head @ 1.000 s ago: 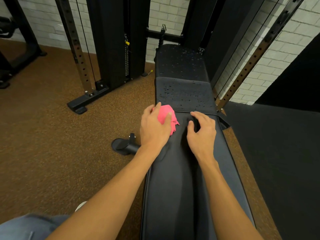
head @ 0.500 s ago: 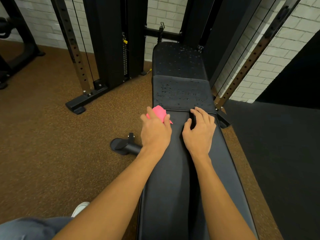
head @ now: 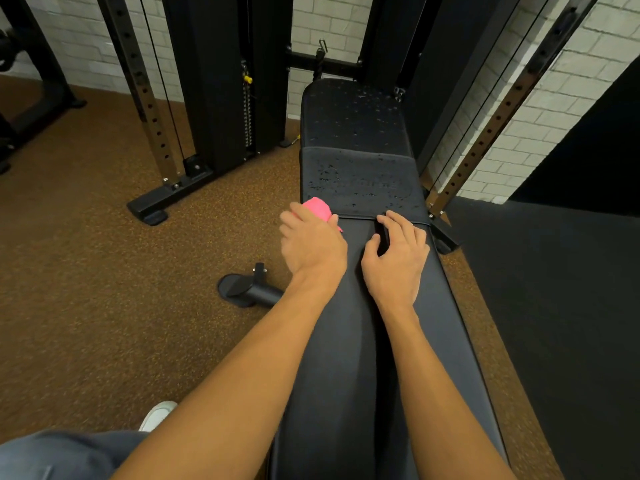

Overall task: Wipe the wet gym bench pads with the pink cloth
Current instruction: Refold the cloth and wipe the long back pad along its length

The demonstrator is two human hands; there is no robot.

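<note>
The left hand (head: 313, 247) grips the bunched pink cloth (head: 317, 207) at the near pad's (head: 346, 341) far-left corner, the cloth poking forward. The right hand (head: 396, 259) rests released beside it. Droplet-covered pads (head: 360, 174) run lengthwise toward the brick wall (head: 329, 15).

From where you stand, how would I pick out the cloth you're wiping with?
Look at the long black gym bench running toward the white brick wall. Where its near pad meets the droplet-covered middle pad, the left hand grips a bunched cloth. It is the only bright pink thing among black pads.
</note>
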